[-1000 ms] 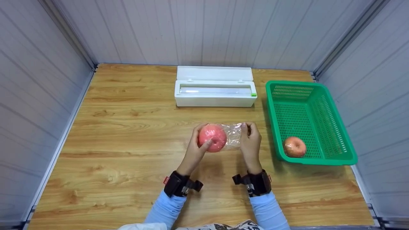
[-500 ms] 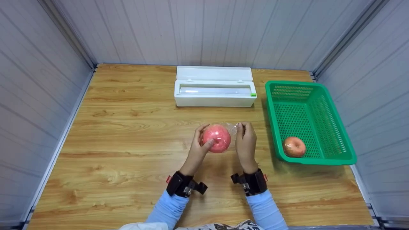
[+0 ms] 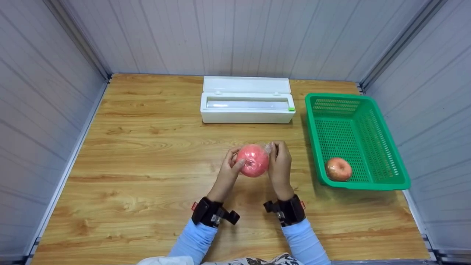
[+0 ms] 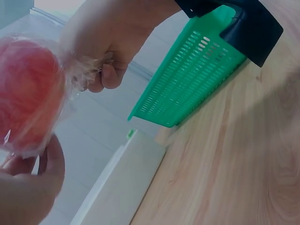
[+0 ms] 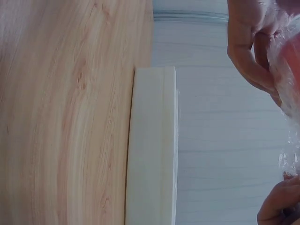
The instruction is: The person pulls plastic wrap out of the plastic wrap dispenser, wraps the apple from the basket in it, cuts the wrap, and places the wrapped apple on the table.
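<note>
A red apple point(image 3: 254, 161) in clear film is held above the table by my left hand point(image 3: 227, 175), thumb on its near face and fingers round its left side. My right hand point(image 3: 280, 165) pinches a gathered, crinkled end of the plastic wrap point(image 3: 268, 148) at the apple's right. The left wrist view shows the film point(image 4: 77, 70) bunched between the apple point(image 4: 28, 93) and the curled right fingers point(image 4: 110, 75). In the right wrist view the apple is mostly cut off by the frame edge.
A white cling film box point(image 3: 248, 117) with its lid raised stands at the back middle, a roll inside. To the right is a green plastic basket point(image 3: 362, 187) with one wrapped apple point(image 3: 339, 169) in its near left corner. Pale panel walls point(image 3: 235, 36) enclose the wooden table point(image 3: 128, 165).
My right hand has moved left toward the apple, and the stretched film between them has become a short bunched end. My left hand and the apple have shifted slightly right.
</note>
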Available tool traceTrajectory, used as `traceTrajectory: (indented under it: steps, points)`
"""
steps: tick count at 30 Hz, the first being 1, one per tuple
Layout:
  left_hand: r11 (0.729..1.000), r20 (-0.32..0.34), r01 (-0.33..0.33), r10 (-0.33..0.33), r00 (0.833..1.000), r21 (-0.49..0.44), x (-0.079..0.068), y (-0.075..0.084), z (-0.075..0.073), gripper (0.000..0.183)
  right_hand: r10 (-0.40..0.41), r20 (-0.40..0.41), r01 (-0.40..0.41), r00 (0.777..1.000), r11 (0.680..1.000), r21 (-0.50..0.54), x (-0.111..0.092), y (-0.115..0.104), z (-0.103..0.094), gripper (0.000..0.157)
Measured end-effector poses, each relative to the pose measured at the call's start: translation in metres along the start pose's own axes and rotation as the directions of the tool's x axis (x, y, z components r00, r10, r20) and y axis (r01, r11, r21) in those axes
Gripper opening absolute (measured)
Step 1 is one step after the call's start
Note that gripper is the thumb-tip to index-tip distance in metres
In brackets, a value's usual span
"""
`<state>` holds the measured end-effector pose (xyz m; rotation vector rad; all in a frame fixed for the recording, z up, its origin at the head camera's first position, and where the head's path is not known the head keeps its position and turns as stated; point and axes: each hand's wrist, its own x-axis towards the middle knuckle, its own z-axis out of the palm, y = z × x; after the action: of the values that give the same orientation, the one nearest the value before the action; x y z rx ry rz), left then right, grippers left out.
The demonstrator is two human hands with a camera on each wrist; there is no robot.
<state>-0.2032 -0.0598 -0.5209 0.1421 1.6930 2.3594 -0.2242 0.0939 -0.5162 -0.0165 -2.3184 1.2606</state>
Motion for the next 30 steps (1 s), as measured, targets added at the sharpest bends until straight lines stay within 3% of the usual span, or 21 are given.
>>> traceTrajectory:
  steps: [5,7,10,14,16,22,25,27,28,30]
  points:
    - [1.000,0.048,-0.019,0.020,0.999,-0.024,-0.001,0.000,-0.001,0.056,0.064,0.033,-0.068,0.997,0.987,0.146,0.000,0.001,-0.002,0.016]
    - [0.998,0.065,-0.028,0.031,0.997,-0.055,-0.001,-0.001,-0.001,0.055,0.120,0.060,-0.130,0.991,0.964,0.234,0.000,0.001,-0.003,0.016]
    - [0.995,0.082,-0.029,0.037,0.996,-0.098,0.000,-0.001,0.000,0.064,0.212,0.104,-0.235,0.972,0.903,0.358,0.001,0.000,-0.004,0.015]
    - [0.990,0.092,-0.011,0.024,0.995,-0.144,0.000,-0.001,0.000,0.083,0.293,0.189,-0.348,0.937,0.773,0.530,0.000,-0.003,-0.005,0.012]
    - [0.991,0.093,-0.007,0.020,0.996,-0.136,0.000,-0.001,0.001,0.086,0.320,0.247,-0.404,0.915,0.686,0.606,-0.001,-0.004,-0.006,0.011]
    - [1.000,0.094,-0.009,0.009,0.996,-0.002,0.000,-0.004,0.001,0.069,0.377,0.382,-0.526,0.844,0.443,0.726,-0.004,-0.006,-0.011,0.014]
    - [1.000,0.124,-0.007,0.008,0.992,-0.012,0.000,-0.006,0.002,0.066,0.403,0.412,-0.556,0.817,0.364,0.747,-0.004,-0.007,-0.014,0.019]
    - [0.999,0.134,-0.004,0.009,0.991,-0.039,0.000,-0.007,0.004,0.066,0.416,0.418,-0.564,0.808,0.339,0.753,-0.003,-0.007,-0.016,0.020]
    - [0.999,0.131,-0.002,0.008,0.991,-0.047,0.000,-0.007,0.005,0.066,0.416,0.418,-0.565,0.807,0.340,0.752,-0.003,-0.006,-0.017,0.021]
    - [0.998,0.116,-0.003,0.010,0.993,-0.059,0.001,-0.007,0.006,0.065,0.430,0.393,-0.557,0.812,0.375,0.741,-0.001,-0.003,-0.019,0.024]
